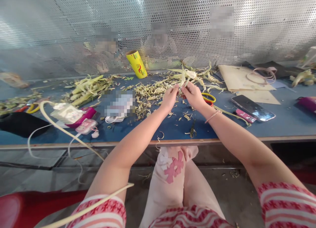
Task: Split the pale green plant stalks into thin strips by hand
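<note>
My left hand [170, 98] and my right hand [194, 94] meet above the blue table [172, 127], both pinching the same pale green leaf strip [183, 79] between fingertips. The strip rises from a heap of dry leaf trimmings [150, 91] lying just beyond my hands. Yellow-handled scissors [208, 98] rest on the table right beside my right wrist, partly hidden by it. A thin bracelet circles that wrist.
A yellow roll [136, 64] leans at the perforated metal screen [158, 27]. More green strips [86, 88] lie left. A phone [253, 108], cardboard sheets [243, 80], a tissue pack [66, 113] and a long pale strip [74, 139] sit around.
</note>
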Motion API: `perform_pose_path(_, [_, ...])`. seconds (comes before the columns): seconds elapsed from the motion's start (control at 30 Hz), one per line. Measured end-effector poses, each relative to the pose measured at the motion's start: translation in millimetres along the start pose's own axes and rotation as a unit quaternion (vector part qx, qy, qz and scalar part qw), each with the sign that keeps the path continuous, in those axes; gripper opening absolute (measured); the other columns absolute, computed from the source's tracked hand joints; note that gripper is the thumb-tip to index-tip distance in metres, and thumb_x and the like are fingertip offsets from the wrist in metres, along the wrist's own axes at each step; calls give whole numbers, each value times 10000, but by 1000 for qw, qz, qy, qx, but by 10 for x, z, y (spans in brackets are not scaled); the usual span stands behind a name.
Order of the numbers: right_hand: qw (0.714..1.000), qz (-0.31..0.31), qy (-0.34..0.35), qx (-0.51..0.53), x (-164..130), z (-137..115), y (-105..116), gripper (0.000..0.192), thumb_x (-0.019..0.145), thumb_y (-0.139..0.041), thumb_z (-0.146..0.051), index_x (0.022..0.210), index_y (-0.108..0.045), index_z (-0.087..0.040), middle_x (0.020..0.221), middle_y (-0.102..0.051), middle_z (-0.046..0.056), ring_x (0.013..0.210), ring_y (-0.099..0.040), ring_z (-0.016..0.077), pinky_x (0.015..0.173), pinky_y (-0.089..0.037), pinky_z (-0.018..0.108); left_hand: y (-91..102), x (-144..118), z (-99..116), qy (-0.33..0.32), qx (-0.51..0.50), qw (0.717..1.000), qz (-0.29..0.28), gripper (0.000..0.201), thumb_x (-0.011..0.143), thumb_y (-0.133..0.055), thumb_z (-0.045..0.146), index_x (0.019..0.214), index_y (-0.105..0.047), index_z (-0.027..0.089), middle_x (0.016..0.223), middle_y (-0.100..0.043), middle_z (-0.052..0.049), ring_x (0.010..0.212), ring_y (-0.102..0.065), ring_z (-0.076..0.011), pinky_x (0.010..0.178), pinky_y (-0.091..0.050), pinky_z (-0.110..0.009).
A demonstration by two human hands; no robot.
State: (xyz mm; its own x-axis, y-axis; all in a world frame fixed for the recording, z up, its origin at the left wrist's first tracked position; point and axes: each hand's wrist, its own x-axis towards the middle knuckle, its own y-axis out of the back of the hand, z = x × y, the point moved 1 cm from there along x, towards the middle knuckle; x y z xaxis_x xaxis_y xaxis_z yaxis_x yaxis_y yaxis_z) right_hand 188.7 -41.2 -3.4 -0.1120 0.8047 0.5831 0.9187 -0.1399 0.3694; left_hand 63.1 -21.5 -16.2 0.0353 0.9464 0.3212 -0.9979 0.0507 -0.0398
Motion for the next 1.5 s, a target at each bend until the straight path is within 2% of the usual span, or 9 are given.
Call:
perform_pose_path(0.1, [1000,-7,-5,-14,-32,-69,-2,214,890,-489,-406,799,-520,-216,561,-551,-35,522,-527,107,574,-432,282,13,1,-10,-54,81,995,-1,518,772,-477,688,611,-458,196,511,-376,20,509,-428,-112,516,-342,-272])
perform_pose_path(0.23, [1000,-2,-13,-15,-64,-134,-21,224,877,-523,-439,823,-531,-222,506,-526,-49,489,-509,105,544,-410,274,-34,-41,-28,-59,64,996,-29,512,826,-370,685,691,-503,208,491,-388,22,475,-450,-109,492,-379,-271])
perform_pose_path(0.53, [1000,-1,-27,-6,-82,-173,-36,174,878,-528,-406,854,-539,-234,434,-459,-75,403,-447,106,519,-410,293,-8,-40,-16,-81,84,993,34,471,842,-378,649,779,-534,209,531,-413,14,523,-466,-124,529,-399,-292])
perform_pose_path(0.73, [999,12,-31,-8,-54,-121,-23,189,869,-531,-427,823,-533,-244,423,-433,-78,406,-442,109,513,-409,293,29,-25,52,-111,120,986,39,459,852,-397,627,693,-487,206,551,-413,10,545,-434,-114,533,-354,-278])
perform_pose_path(1.03, [998,38,-49,13,-18,-45,9,228,878,-505,-463,808,-503,-247,451,-440,-72,409,-425,102,483,-378,281,12,-101,200,-155,159,975,-10,447,872,-415,591,626,-425,218,523,-380,20,526,-381,-119,544,-303,-290])
perform_pose_path(1.13, [999,34,-31,-5,-8,-40,14,230,886,-489,-454,802,-502,-240,499,-477,-55,461,-458,112,531,-400,288,11,-100,194,-162,159,974,-16,436,876,-423,575,623,-416,219,532,-389,18,527,-384,-123,557,-298,-293])
perform_pose_path(1.33, [992,51,54,-104,15,-54,38,190,868,-526,-346,730,-492,-219,628,-502,-8,637,-489,139,676,-408,312,9,-124,177,-167,173,971,7,352,901,-461,464,648,-417,224,526,-385,29,514,-378,-124,564,-272,-301])
perform_pose_path(1.5, [992,43,48,-105,-4,-61,10,192,899,-475,-366,773,-494,-222,619,-484,-18,601,-440,128,661,-397,302,11,-137,160,-152,164,975,8,344,904,-456,462,659,-425,223,514,-386,31,512,-383,-121,557,-273,-298])
